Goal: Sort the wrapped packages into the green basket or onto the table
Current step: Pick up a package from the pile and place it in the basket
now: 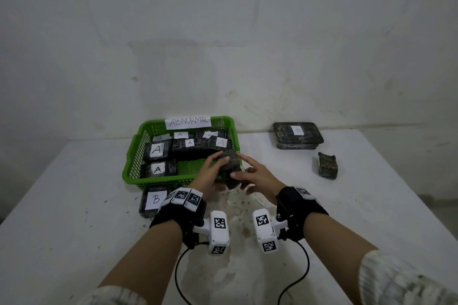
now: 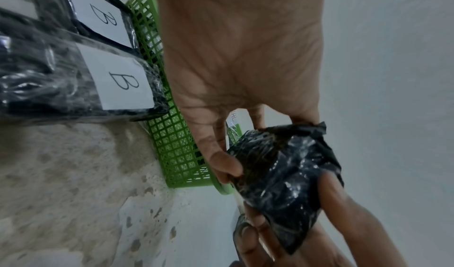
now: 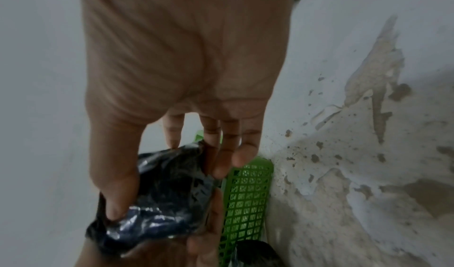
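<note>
Both hands hold one dark, plastic-wrapped package (image 1: 229, 168) (image 2: 282, 174) (image 3: 159, 222) just above the front right corner of the green basket (image 1: 128, 163) (image 2: 172, 145) (image 3: 248, 193). My left hand (image 1: 215, 168) (image 2: 236, 147) grips its left side, fingers curled over the top. My right hand (image 1: 239, 167) (image 3: 167, 174) pinches its right side, thumb on the near face and index finger along the top. No label shows on this package. Several packages marked A (image 1: 156, 149) lie inside the basket.
A paper sign reading ABNORMAL (image 1: 189, 121) hangs on the basket's back wall. Packages marked B (image 1: 155, 202) (image 2: 117, 81) lie on the table (image 1: 74, 205) in front of the basket. A large B package (image 1: 297, 135) and a small package (image 1: 327, 165) sit at the back right.
</note>
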